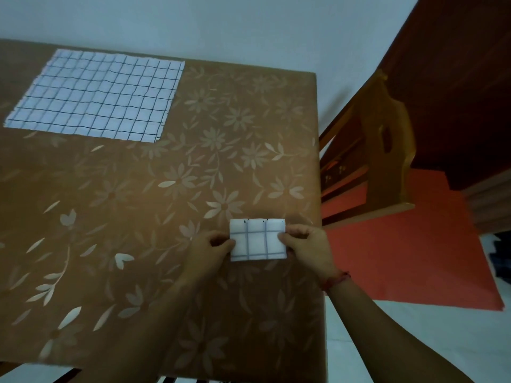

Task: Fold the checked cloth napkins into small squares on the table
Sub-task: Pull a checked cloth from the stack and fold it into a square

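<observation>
Folded blue-checked white cloth napkin (258,240), brown counter (166,217) right edge.
Left hand (210,248) and right hand (307,244) pinch its sides; seems soft, light.

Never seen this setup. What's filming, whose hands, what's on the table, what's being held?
No machine here: a person works bare-handed, and one wide-angle camera worn on the head looks down at the hands. The left hand and right hand each pinch a side of a folded napkin, a small checked rectangle near the right edge of the table, which has a brown floral cover. A second napkin, also checked, lies spread flat at the far left.
</observation>
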A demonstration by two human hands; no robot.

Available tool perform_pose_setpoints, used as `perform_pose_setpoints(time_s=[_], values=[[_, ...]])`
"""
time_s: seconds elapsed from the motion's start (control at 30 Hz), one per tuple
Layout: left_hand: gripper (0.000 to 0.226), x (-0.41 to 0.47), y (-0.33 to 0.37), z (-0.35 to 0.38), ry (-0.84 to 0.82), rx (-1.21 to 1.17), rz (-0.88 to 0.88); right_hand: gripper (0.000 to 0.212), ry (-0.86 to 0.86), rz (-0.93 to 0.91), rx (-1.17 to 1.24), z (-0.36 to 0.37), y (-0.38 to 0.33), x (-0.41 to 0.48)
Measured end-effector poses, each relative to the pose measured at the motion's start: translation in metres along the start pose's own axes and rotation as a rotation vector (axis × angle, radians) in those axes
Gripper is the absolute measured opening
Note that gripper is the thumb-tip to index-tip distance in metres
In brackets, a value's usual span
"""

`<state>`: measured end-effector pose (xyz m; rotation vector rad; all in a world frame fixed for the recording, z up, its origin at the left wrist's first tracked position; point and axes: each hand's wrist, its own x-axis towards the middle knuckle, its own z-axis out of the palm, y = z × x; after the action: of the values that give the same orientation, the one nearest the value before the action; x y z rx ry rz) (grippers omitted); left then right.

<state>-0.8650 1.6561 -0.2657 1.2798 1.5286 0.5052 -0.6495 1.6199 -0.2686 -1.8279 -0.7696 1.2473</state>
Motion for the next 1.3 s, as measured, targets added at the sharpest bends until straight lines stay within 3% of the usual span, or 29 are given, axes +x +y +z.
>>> perform_pose_setpoints(time_s=[0.13, 0.27, 0.47, 0.6, 0.87, 1.0, 1.1, 1.3], values=[[0.015, 0.033, 0.011, 0.0, 0.056, -0.012, 0.019, 0.016, 0.05, 0.022, -0.053, 0.006, -0.006, 0.031], [0.005, 0.063, 0.015, -0.005, 0.094, 0.027, 0.024, 0.011, 0.117, 0.043, -0.086, 0.015, -0.013, 0.057], [0.006, 0.093, 0.011, -0.013, 0.124, 0.102, -0.013, 0.009, 0.101, 0.036, -0.117, 0.034, -0.021, 0.081], [0.003, 0.105, 0.003, -0.019, 0.142, 0.118, -0.022, 0.023, 0.092, 0.021, -0.148, 0.046, -0.02, 0.093], [0.013, 0.116, 0.003, -0.018, 0.159, 0.202, 0.016, 0.023, 0.122, -0.007, -0.248, 0.053, -0.014, 0.103], [0.015, 0.121, 0.005, -0.017, 0.165, 0.248, 0.039, 0.005, 0.122, -0.014, -0.283, 0.055, -0.013, 0.108], [0.016, 0.122, 0.003, -0.016, 0.166, 0.267, 0.056, 0.017, 0.131, -0.02, -0.302, 0.056, -0.012, 0.11], [0.017, 0.121, -0.002, -0.023, 0.194, 0.389, 0.158, 0.022, 0.163, -0.111, -0.385, 0.052, -0.013, 0.104]])
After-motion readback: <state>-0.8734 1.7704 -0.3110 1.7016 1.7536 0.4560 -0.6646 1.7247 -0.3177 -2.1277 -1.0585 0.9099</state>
